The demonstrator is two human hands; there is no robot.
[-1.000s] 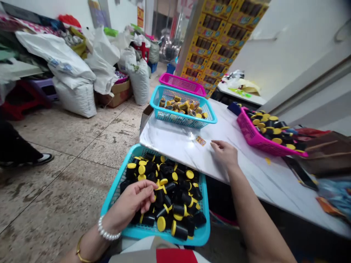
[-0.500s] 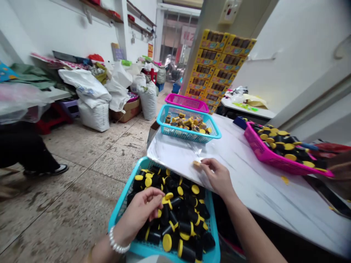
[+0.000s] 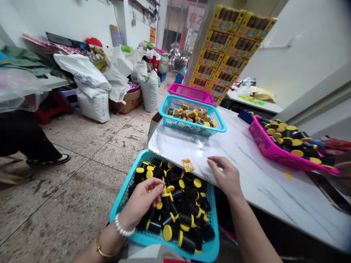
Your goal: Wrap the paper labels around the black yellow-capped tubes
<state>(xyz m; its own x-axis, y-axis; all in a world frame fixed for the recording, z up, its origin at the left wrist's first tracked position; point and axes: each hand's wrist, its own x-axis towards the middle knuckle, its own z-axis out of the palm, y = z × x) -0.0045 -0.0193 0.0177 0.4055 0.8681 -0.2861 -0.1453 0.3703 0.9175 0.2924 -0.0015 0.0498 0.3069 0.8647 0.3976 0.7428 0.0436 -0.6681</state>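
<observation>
A teal basket full of small black bottles with yellow caps sits low in front of me, its far end under the table edge. My left hand rests on the bottles at the basket's left side. Its fingers are bunched together, and what they pinch is hidden. My right hand lies on the white marble table near its front edge, fingers loosely spread and holding nothing. A small yellow sachet lies on the table edge, a short way left of those fingertips.
On the table stand a teal basket of gold-wrapped pieces, an empty-looking pink basket behind it, and a pink basket of capped bottles at right. Yellow cartons are stacked beyond. White sacks and another person's leg are at left.
My right hand reached forward, pinched the yellow sachet, drew it back to the table's front edge and let it go. My left hand has stayed on the bottles.
</observation>
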